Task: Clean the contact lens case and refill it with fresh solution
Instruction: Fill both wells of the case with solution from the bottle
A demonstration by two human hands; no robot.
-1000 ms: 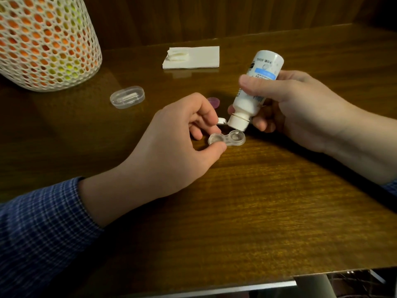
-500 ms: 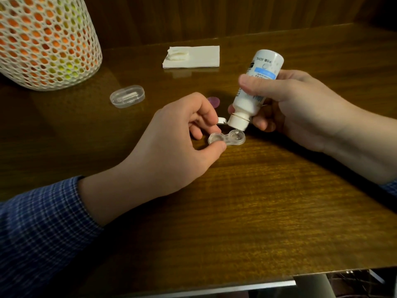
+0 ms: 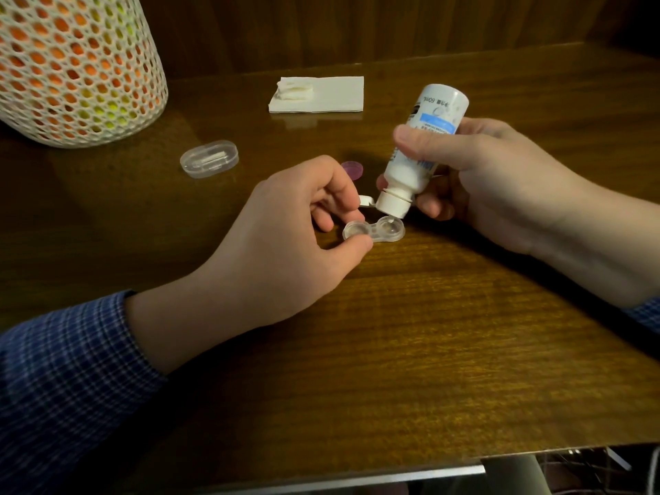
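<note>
On the wooden table (image 3: pixel 428 334), lens case (image 3: pixel 373 231) pinched at its left well by left hand (image 3: pixel 285 223); right hand (image 3: pixel 500 180) squeezes inverted solution bottle (image 3: pixel 425 144). Case likely light, slick, easily tipped; hold rim.

A white lattice container (image 3: pixel 71 66) with orange and yellow-green showing through its holes stood at the far left of the dark wooden table (image 3: pixel 428 351). A folded white tissue (image 3: pixel 321 96) lay flat near the back wall, a small crumpled wad on its left end. A metal edge strip ran along the table's near side.
</note>
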